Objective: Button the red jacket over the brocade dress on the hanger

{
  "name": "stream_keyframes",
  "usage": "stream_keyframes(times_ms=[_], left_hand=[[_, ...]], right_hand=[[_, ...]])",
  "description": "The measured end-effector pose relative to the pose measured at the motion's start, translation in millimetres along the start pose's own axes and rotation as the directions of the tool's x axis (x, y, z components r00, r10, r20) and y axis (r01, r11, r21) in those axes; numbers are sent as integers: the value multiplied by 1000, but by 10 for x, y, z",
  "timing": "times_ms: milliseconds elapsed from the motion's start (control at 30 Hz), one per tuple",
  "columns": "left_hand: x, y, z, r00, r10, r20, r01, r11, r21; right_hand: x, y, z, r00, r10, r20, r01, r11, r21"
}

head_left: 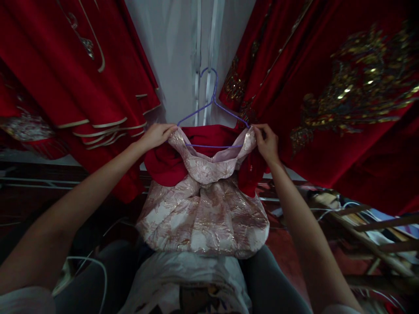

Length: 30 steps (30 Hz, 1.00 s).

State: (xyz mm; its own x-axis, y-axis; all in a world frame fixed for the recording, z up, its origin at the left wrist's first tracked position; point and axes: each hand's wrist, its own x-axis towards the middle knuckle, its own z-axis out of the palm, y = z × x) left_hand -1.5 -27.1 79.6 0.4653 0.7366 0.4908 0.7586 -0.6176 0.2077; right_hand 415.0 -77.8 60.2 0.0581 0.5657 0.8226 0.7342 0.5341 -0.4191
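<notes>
A pale pink and gold brocade dress (203, 213) with a full, gathered skirt hangs in front of my body on a purple wire hanger (214, 98). Fingers closed, my left hand (159, 134) pinches the left shoulder strap near the hanger's end. On the other side my right hand (267, 141) grips the right shoulder strap in the same way. Red cloth (212, 133) shows behind the neckline and at both sides of the bodice. The hanger's hook points up, before the pale wall.
Red velvet garments with pale trim (108, 87) hang at the left. More red garments with gold sequin work (347, 96) hang at the right. Grey-white panels with vertical rails (176, 48) stand behind. A wooden rack (376, 244) with items on it is at the lower right.
</notes>
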Motion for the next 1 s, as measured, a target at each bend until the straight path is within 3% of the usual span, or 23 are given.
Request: stream_keyframes(times_ms=[100, 233, 300, 400, 533, 633, 700, 800, 900, 1000], left_hand=[[-98, -60, 48, 990, -50, -131, 49, 999, -12], [-320, -187, 140, 943, -198, -266, 210, 978, 15], [-464, -253, 202, 930, -256, -264, 284, 956, 73], [-659, -266, 308, 944, -282, -169, 304, 945, 122], [-709, 24, 409, 989, -148, -8, 148, 985, 85], [-539, 432, 458, 997, 81, 7, -81, 995, 60], [-365, 697, 514, 966, 253, -52, -252, 967, 29], [-112, 955, 659, 904, 414, -104, -416, 909, 11], [23, 1029, 838, 906, 407, -113, -411, 912, -7], [-3, 1017, 959, 937, 319, -139, -327, 944, -43]], right_hand=[[-34, 16, -24, 996, 57, -67, -64, 992, -107], [-208, 161, -66, 972, 177, -151, -206, 957, -203], [-367, 249, -84, 949, 280, -142, -304, 933, -191], [-637, 312, -92, 926, 377, -22, -377, 917, -127], [-853, 194, -36, 922, 373, 101, -360, 924, -128], [-832, -23, 35, 954, 264, 144, -251, 962, -104], [-771, -190, 70, 975, 169, 147, -159, 985, -73], [-692, -391, 82, 990, 73, 122, -66, 996, -59], [-673, -431, 44, 996, 55, 69, -48, 994, -98], [-701, -285, -35, 987, 154, -33, -158, 977, -141]])
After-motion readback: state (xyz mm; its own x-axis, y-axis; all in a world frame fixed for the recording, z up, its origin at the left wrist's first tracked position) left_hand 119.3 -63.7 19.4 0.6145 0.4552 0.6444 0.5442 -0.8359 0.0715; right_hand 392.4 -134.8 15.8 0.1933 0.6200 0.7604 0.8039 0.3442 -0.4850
